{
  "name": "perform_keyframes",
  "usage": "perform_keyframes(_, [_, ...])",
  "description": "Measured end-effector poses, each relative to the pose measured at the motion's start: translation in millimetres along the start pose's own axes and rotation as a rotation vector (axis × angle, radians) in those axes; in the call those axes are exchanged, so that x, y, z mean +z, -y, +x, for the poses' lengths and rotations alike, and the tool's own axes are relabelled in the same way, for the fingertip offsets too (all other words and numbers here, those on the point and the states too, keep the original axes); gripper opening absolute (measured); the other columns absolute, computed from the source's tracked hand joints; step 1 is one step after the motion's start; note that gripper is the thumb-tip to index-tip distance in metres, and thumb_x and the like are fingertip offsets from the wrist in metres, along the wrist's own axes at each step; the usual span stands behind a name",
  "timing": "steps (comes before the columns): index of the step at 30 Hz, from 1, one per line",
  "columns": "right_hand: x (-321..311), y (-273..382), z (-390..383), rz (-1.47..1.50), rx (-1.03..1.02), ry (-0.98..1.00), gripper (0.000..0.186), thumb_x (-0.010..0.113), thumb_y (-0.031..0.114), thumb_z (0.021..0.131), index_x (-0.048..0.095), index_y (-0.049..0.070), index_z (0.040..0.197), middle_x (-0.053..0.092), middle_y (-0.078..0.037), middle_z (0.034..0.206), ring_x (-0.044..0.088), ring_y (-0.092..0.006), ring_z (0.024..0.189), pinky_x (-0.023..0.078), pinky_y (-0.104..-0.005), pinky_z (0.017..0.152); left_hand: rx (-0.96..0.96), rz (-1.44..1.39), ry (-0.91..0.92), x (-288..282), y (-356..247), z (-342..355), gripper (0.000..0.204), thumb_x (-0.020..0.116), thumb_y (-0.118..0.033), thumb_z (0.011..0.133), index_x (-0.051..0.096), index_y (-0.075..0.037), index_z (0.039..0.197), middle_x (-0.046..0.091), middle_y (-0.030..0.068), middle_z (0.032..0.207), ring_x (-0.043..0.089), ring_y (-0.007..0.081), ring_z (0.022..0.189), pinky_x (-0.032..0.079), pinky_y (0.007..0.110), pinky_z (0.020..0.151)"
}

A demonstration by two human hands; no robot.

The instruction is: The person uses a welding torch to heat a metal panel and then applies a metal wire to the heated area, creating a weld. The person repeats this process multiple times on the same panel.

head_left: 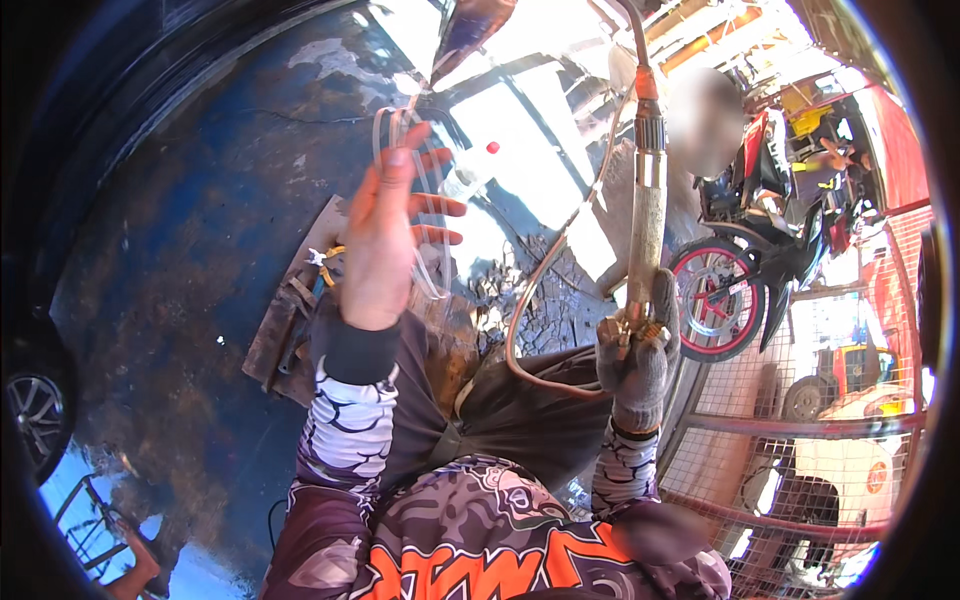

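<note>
Clear tubing point(425, 215): thin transparent loops draped over the fingers of the left hand point(385, 245), raised at upper centre of the view. Left hand is bare, palm open, fingers spread, not clenched; the tubing hangs on it rather than being pinched. Dark cuff and patterned sleeve point(345, 430) below the wrist.

Metal tool point(648, 200): long cylindrical body, held upright, with an orange collar at the top where a hose enters. The right hand point(635, 355), in a grey knit glove, is clenched around its lower end by the brass fitting point(628, 322). A tan hose point(540, 300) curves from the fitting area down in a loop and back up alongside the tool.

Between the forearms: dark cloth or bag point(520, 410), bunched.

Further out: pliers with yellow handles point(325, 262) lying on a plank point(285, 320) near the left wrist. Blue, worn floor point(180, 250) on the left. Red-rimmed motorcycle point(740, 260) behind the tool, another person next to it. Wire mesh fence point(790, 420) on the right, car tyre point(35, 410) at the left edge.
</note>
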State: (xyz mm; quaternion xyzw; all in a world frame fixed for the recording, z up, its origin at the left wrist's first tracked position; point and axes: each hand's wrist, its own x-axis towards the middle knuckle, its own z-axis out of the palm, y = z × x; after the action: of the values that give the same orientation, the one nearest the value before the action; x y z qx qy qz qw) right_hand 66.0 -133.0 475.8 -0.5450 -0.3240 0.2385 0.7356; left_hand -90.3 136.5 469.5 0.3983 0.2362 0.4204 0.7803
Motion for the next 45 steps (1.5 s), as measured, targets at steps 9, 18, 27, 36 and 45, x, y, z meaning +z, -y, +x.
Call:
perform_keyframes(9, [42.3, 40.9, 15.8, -0.201, 0.049, -0.011, 0.100, 0.088, 0.037, 0.081, 0.037, -0.003, 0.156, 0.069, -0.016, 0.095, 0.058, -0.0127, 0.050, 0.044, -0.0242, 0.040, 0.266, -0.456, 0.002, 33.8, -9.1, 83.2, 0.052, 0.042, -0.049, 0.109, 0.051, -0.003, 0.130, 0.067, 0.0196, 0.123, 0.071, 0.0264, 0.088, 0.060, 0.038, 0.069])
perform_keyframes(18, [55.5, 81.6, 7.9, -0.080, 0.118, 0.165, 0.097, 0.069, -0.001, 0.089, 0.013, 0.020, 0.166, 0.065, -0.018, 0.102, 0.058, -0.0177, 0.049, 0.056, -0.0312, 0.047, 0.102, -0.432, 0.033, 35.5, 17.0, 71.9, 0.043, 0.038, -0.040, 0.109, 0.053, -0.002, 0.124, 0.070, 0.0196, 0.112, 0.066, 0.0206, 0.076, 0.056, 0.031, 0.054])
perform_keyframes(27, [60.9, 116.6, 16.9, -0.238, 0.154, 0.085, 0.093, 0.069, -0.001, 0.089, 0.018, 0.013, 0.166, 0.064, -0.016, 0.100, 0.061, -0.0173, 0.071, 0.050, -0.0260, 0.055, 0.155, -0.557, -0.017, 47.6, 41.9, 54.3, 0.037, 0.043, -0.039, 0.110, 0.051, -0.005, 0.124, 0.070, 0.0220, 0.115, 0.068, 0.0238, 0.085, 0.058, 0.037, 0.062])
perform_keyframes(36, [64.4, 151.7, 37.1, -0.663, 0.101, 0.172, 0.089, 0.072, 0.043, 0.097, 0.029, -0.005, 0.159, 0.062, -0.010, 0.101, 0.058, -0.0107, 0.071, 0.050, -0.0239, 0.059, -0.063, -0.532, -0.031, 34.9, 40.5, 67.2, 0.036, 0.042, -0.036, 0.109, 0.052, -0.005, 0.093, 0.073, 0.0244, 0.104, 0.070, 0.0256, 0.069, 0.055, 0.032, 0.056])
perform_keyframes(45, [58.5, 158.1, 39.9, -0.647, 0.047, 0.085, 0.088, 0.079, 0.033, 0.091, 0.035, -0.005, 0.157, 0.066, -0.019, 0.130, 0.065, -0.0098, 0.067, 0.051, -0.0220, 0.053, -0.035, -0.545, -0.039, 41.6, 42.7, 67.1, 0.034, 0.041, -0.033, 0.108, 0.051, -0.006, 0.090, 0.073, 0.0254, 0.101, 0.069, 0.0246, 0.066, 0.053, 0.032, 0.051])
